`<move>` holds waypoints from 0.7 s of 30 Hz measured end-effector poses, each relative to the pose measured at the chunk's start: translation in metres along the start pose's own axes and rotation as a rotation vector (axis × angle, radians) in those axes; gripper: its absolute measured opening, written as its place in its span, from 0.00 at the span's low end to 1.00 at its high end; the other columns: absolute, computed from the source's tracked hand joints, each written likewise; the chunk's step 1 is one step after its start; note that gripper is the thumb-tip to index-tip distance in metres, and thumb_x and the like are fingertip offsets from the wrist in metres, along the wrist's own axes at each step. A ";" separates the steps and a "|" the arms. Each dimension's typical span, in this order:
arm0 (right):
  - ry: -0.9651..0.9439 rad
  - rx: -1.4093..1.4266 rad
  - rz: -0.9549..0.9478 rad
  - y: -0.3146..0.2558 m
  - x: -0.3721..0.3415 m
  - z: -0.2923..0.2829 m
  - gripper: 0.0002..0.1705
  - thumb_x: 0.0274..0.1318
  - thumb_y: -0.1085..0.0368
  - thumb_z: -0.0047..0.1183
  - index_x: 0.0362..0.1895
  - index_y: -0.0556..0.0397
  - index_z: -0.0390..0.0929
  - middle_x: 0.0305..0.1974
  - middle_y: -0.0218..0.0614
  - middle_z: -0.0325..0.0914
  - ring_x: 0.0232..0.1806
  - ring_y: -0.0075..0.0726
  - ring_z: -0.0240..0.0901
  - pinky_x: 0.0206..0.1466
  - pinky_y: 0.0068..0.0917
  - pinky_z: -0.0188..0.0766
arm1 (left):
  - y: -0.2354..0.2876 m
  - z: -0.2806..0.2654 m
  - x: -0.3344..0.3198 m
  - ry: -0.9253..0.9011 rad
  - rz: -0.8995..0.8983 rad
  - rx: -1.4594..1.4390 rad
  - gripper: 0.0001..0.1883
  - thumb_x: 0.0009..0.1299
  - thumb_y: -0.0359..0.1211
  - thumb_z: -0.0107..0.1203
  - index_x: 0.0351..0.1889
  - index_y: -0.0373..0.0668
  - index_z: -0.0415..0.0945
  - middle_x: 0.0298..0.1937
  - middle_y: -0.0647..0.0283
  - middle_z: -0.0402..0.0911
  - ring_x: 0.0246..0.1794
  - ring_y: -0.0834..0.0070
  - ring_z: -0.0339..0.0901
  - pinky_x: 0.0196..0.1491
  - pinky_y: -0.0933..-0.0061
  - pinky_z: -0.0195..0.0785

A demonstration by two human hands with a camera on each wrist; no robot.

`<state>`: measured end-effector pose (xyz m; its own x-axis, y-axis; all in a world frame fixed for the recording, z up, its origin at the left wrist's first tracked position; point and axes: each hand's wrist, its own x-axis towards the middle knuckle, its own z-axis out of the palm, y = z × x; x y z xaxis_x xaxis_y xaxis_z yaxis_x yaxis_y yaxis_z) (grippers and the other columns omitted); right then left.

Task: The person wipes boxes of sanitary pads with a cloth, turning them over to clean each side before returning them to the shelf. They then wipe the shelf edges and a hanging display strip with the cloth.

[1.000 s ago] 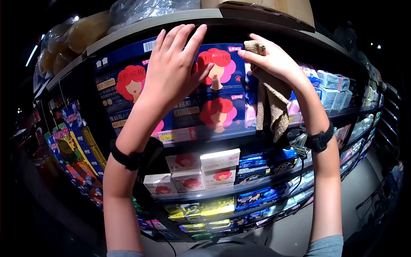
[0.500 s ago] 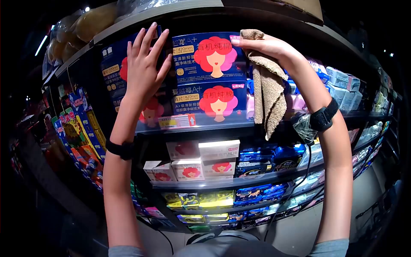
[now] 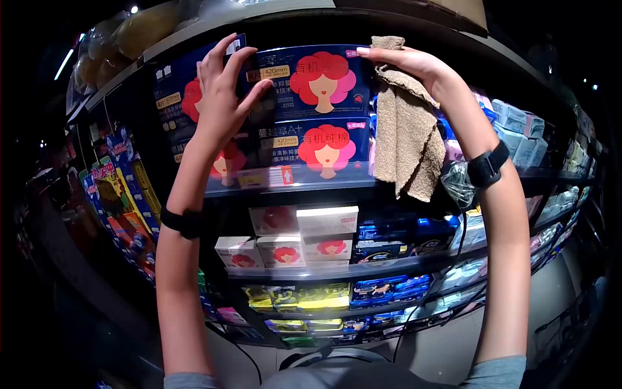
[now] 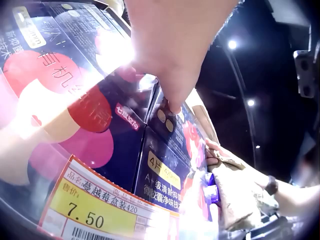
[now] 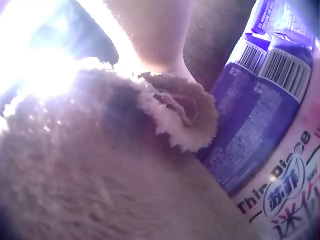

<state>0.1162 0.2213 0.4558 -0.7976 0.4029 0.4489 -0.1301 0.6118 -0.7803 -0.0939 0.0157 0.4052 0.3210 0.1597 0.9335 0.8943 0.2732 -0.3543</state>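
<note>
Two dark blue boxes with red-haired faces, an upper box [image 3: 353, 97] and a lower box [image 3: 353, 152], are stacked on the shelf. My left hand [image 3: 223, 87] is at the upper box's left end, fingers spread and slightly bent, thumb tip against its front. In the left wrist view that thumb [image 4: 175, 95] meets the box front near its edge. My right hand [image 3: 414, 61] holds a brown towel [image 3: 405, 136], which hangs down beside the stack. Its thumb lies at the upper box's top right corner. The towel's rolled end [image 5: 185, 110] fills much of the right wrist view.
More blue boxes [image 3: 172, 97] stand to the left. A price tag [image 3: 265, 176] is on the shelf edge. Purple and pink packs [image 5: 260, 100] lie right of the towel. White boxes [image 3: 282, 253] sit on the shelf below, and a carton [image 3: 447, 10] stands overhead.
My left hand has moved left and down off the box front to its left end, its index finger now bent. The right hand stays at the right corner with the towel, now hanging more spread.
</note>
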 end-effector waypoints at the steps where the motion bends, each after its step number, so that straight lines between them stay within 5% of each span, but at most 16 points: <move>1: -0.047 -0.056 -0.095 0.004 0.001 -0.001 0.22 0.52 0.54 0.52 0.49 0.51 0.74 0.47 0.33 0.74 0.49 0.22 0.68 0.52 0.18 0.64 | 0.000 -0.002 0.001 -0.004 0.000 -0.023 0.24 0.58 0.40 0.58 0.51 0.46 0.67 0.62 0.56 0.56 0.60 0.58 0.54 0.59 0.61 0.51; 3: 0.054 0.016 -0.243 0.006 -0.010 0.011 0.16 0.45 0.53 0.60 0.35 0.50 0.79 0.32 0.32 0.78 0.30 0.21 0.74 0.34 0.17 0.72 | 0.002 -0.004 0.000 -0.011 0.003 -0.023 0.26 0.57 0.40 0.59 0.53 0.46 0.65 0.62 0.58 0.58 0.61 0.59 0.53 0.61 0.61 0.48; 8: 0.007 0.116 -0.140 0.005 -0.012 0.012 0.15 0.43 0.54 0.62 0.32 0.48 0.78 0.27 0.25 0.76 0.26 0.17 0.70 0.31 0.17 0.68 | 0.012 -0.007 -0.001 -0.082 -0.047 -0.018 0.27 0.57 0.39 0.59 0.54 0.44 0.63 0.61 0.61 0.63 0.65 0.61 0.51 0.64 0.58 0.40; 15: 0.082 0.227 -0.243 0.009 -0.009 0.017 0.15 0.44 0.55 0.61 0.29 0.51 0.75 0.25 0.27 0.74 0.24 0.19 0.70 0.28 0.19 0.69 | 0.008 -0.010 0.005 -0.087 -0.066 -0.241 0.24 0.62 0.38 0.53 0.55 0.41 0.62 0.52 0.54 0.68 0.56 0.59 0.62 0.62 0.64 0.47; 16: 0.086 0.226 -0.261 0.009 -0.009 0.017 0.15 0.45 0.55 0.61 0.28 0.52 0.73 0.24 0.28 0.73 0.24 0.21 0.72 0.27 0.19 0.70 | 0.008 -0.010 0.006 -0.075 -0.057 -0.171 0.24 0.64 0.42 0.49 0.55 0.44 0.61 0.51 0.53 0.69 0.55 0.58 0.64 0.63 0.51 0.42; 21: 0.089 0.346 -0.281 0.008 -0.014 0.018 0.18 0.45 0.57 0.61 0.34 0.54 0.71 0.24 0.31 0.72 0.22 0.28 0.73 0.25 0.26 0.75 | 0.012 -0.014 0.002 -0.049 -0.112 -0.285 0.24 0.65 0.41 0.46 0.57 0.42 0.60 0.51 0.51 0.68 0.55 0.58 0.63 0.63 0.58 0.46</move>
<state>0.1156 0.2087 0.4357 -0.6512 0.3200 0.6881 -0.5357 0.4485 -0.7155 -0.0782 0.0064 0.4037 0.2063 0.1906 0.9597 0.9769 0.0156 -0.2131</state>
